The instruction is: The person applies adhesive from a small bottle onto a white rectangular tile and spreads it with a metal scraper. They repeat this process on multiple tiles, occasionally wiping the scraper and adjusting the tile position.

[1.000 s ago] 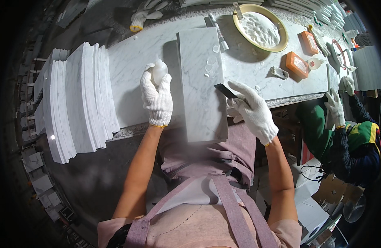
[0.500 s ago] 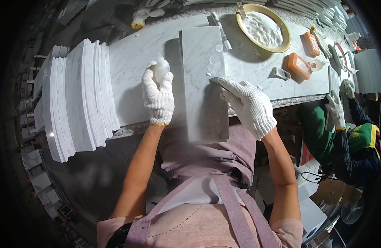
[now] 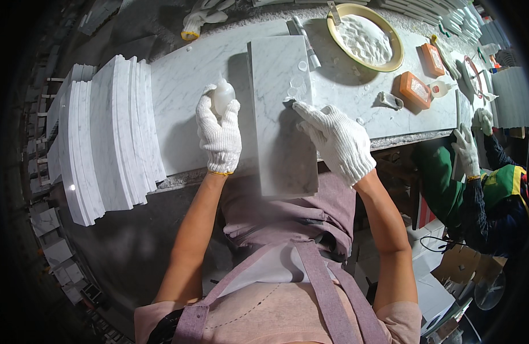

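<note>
My left hand point(image 3: 220, 133), in a white knit glove, is closed around a small translucent squeeze bottle point(image 3: 223, 97), its nozzle pointing up. Left of centre on the bench lies a long grey-veined marble slab point(image 3: 276, 137), its near end overhanging the bench edge above my lap. Over its right side, my gloved right hand point(image 3: 336, 137) pinches a small flat grey piece point(image 3: 288, 100) at the fingertips; its exact kind is not clear. Just beyond those fingertips, several round wet-looking spots point(image 3: 296, 82) mark the slab's surface.
Marble slabs point(image 3: 112, 137) stand stacked at left. A yellow basin point(image 3: 400, 49) of white powder, a tube point(image 3: 306, 43), orange boxes point(image 3: 415, 90) and another squeeze bottle point(image 3: 439, 89) sit at right. A spare glove point(image 3: 202, 20) lies at the back. A gloved co-worker point(image 3: 485, 200) is at far right.
My right hand has shifted slightly left and away from me, taking the small grey piece closer to the round spots. My left hand and the bottle stay practically in place.
</note>
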A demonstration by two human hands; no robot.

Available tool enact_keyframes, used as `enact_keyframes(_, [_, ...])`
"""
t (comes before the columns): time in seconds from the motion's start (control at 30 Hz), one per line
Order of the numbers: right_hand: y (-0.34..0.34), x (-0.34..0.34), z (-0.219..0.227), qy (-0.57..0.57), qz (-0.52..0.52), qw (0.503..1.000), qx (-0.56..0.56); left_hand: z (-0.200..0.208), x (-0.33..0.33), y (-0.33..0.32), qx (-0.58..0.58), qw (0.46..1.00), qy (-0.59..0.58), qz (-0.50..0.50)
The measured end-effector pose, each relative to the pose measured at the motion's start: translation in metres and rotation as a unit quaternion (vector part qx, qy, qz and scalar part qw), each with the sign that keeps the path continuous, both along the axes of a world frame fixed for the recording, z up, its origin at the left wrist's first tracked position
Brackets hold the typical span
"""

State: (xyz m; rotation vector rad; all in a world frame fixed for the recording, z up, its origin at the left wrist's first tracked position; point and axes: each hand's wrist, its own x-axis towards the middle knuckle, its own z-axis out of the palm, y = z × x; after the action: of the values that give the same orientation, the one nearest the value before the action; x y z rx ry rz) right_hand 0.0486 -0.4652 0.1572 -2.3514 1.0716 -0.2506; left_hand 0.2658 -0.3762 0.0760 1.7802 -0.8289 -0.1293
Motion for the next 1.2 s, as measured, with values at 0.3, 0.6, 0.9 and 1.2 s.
enact_keyframes(0.3, [0.008, -0.004, 0.009, 0.019, -0.009, 1.0, 0.0, -0.003, 0.001, 0.0, -0.011, 0.999, 0.038, 0.003])
enact_keyframes(0.6, [0.012, -0.004, 0.003, 0.069, 0.019, 0.997, -0.021, -0.006, 0.003, 0.001, -0.009, 0.998, 0.057, 0.008])
enact_keyframes(0.9, [0.006, 0.004, 0.006, -0.003, -0.011, 0.999, -0.034, -0.005, 0.003, 0.002, 0.004, 0.999, 0.031, 0.008])
enact_keyframes(1.2, [0.019, -0.01, 0.023, 0.1, 0.042, 0.994, 0.022, 0.009, -0.001, 0.009, -0.018, 0.999, 0.046, -0.022])
